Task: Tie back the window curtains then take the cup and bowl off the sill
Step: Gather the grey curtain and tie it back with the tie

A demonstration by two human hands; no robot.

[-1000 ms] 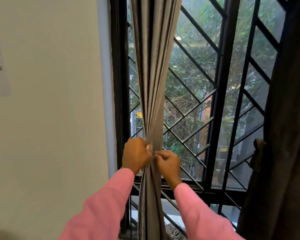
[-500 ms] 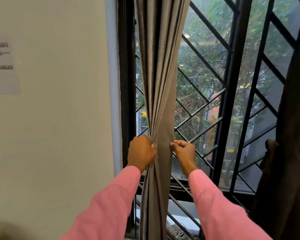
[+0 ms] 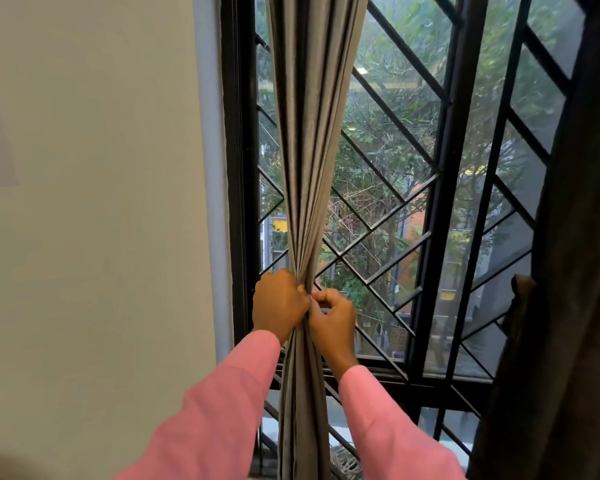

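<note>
right hand (image 3: pixel 331 318) drawn in against left hand (image 3: pixel 279 304), curtain (image 3: pixel 309 150) cinched narrower

The left hand (image 3: pixel 278 303) and right hand (image 3: pixel 333 318) (both in pink sleeves) grip the gathered grey curtain (image 3: pixel 309 161) at its narrowest point, knuckles touching, before a black window grille (image 3: pixel 440 188); a dark curtain (image 3: pixel 568 271) hangs right.

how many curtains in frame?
2: grey curtain, bunched at the left of the window, gripped by left hand and right hand; dark curtain at the right edge. Others may be hidden.
</note>
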